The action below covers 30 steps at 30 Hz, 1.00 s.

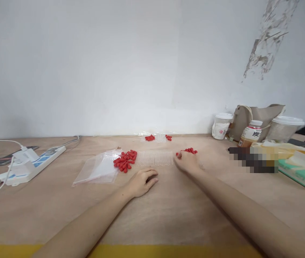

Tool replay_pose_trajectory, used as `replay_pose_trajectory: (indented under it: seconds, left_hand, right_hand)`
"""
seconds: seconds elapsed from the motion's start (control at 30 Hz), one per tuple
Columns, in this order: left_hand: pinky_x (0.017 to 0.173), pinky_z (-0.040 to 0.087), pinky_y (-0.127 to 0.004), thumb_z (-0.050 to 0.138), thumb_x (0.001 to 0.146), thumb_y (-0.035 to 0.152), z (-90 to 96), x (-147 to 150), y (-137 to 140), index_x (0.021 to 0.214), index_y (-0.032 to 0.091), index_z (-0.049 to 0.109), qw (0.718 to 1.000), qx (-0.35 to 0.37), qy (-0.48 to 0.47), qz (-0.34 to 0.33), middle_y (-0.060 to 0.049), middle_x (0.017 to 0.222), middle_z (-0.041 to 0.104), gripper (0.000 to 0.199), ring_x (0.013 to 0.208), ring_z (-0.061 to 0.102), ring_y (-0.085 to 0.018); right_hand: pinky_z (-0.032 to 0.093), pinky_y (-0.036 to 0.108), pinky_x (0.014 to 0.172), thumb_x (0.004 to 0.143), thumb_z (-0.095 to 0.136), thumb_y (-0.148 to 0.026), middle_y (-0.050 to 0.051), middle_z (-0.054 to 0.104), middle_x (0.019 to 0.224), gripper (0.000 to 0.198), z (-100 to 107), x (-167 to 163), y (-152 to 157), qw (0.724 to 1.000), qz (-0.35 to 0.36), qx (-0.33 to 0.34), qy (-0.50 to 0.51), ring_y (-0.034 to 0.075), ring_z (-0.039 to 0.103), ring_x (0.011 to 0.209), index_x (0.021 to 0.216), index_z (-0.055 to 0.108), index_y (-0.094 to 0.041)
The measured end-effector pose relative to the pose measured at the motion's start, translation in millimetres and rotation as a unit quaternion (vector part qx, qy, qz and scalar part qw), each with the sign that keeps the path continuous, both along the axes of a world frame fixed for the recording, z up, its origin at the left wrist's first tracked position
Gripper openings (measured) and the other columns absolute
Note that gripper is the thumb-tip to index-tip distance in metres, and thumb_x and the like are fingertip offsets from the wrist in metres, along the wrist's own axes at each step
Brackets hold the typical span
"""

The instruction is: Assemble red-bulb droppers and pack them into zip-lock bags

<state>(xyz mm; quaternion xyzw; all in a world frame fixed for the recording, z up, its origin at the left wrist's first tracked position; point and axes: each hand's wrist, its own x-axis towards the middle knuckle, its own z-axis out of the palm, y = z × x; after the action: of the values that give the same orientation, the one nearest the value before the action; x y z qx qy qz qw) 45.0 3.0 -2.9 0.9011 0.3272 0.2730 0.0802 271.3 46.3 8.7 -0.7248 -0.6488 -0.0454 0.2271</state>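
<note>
My left hand (142,183) rests on the table just in front of a row of thin clear tubes (155,158), thumb and fingers apart, holding nothing. At the right end of that row, my right hand (187,161) has its fingers closed together; what they pinch is hidden or too small to make out. Red rubber-looking bulbs (190,150) show behind and beside the right hand, partly covered by it. A larger pile of red bulbs (125,161) lies at the row's left end, next to a clear plastic bag (95,168).
Near the wall lie more clear tubes (160,138) with small red bulbs (149,137). A white power strip (38,168) with cables is at left. On the right stand a paper cup (221,126), a bottle (251,133), a bag (260,113) and a green tissue pack (303,172).
</note>
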Motion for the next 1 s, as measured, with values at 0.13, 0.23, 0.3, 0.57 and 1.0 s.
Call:
replay_pose_trajectory:
  seconds: [0.13,0.23,0.3,0.57,1.0]
  left_hand:
    - [0.085,0.042,-0.031,0.046,0.084,0.027,1.2,-0.3,-0.1,0.103,0.019,0.057,1.0,-0.001,0.007,-0.004,-0.005,0.104,0.059,0.024,0.095,0.054,-0.018]
    - [0.084,0.042,-0.03,0.045,0.084,0.026,1.6,-0.2,0.1,0.102,0.019,0.057,1.0,-0.002,0.008,-0.008,-0.005,0.104,0.058,0.023,0.095,0.054,-0.017]
    - [0.084,0.041,-0.03,0.045,0.084,0.026,1.6,0.1,0.0,0.102,0.019,0.056,1.0,0.0,0.01,-0.01,-0.005,0.103,0.058,0.023,0.094,0.054,-0.017]
    - [0.079,0.041,-0.029,0.046,0.083,0.026,1.6,0.1,1.3,0.096,0.019,0.058,0.999,0.023,0.017,0.015,-0.004,0.095,0.059,0.02,0.087,0.053,-0.017]
    - [0.079,0.029,-0.039,0.051,0.075,0.033,17.5,-47.6,35.5,0.085,0.022,0.06,0.905,0.134,0.092,0.394,-0.006,0.095,0.057,0.018,0.093,0.045,-0.025]
  right_hand:
    - [0.027,0.041,0.077,0.074,0.045,-0.035,0.015,0.064,0.084,0.029,5.9,-16.0,24.4,0.993,-0.06,-0.099,0.001,0.025,0.057,0.08,0.079,0.065,-0.015]
    - [0.028,0.041,0.075,0.067,0.052,-0.026,0.016,0.064,0.081,0.021,7.7,-20.1,35.6,0.989,-0.073,-0.128,0.006,0.026,0.058,0.077,0.078,0.065,-0.013]
    - [0.028,0.041,0.074,0.064,0.054,-0.022,0.016,0.065,0.079,0.019,7.3,-21.1,39.2,0.987,-0.072,-0.141,0.006,0.026,0.059,0.076,0.076,0.065,-0.013]
    - [0.025,0.044,0.076,0.072,0.046,-0.02,0.017,0.064,0.084,0.021,9.4,-22.9,24.2,0.991,-0.031,-0.125,-0.033,0.028,0.057,0.081,0.076,0.064,-0.012]
    - [0.024,0.032,0.072,0.086,0.035,-0.023,0.004,0.061,0.079,0.018,-24.7,12.5,-51.1,0.963,0.178,0.16,-0.122,0.019,0.051,0.078,0.084,0.052,-0.017]
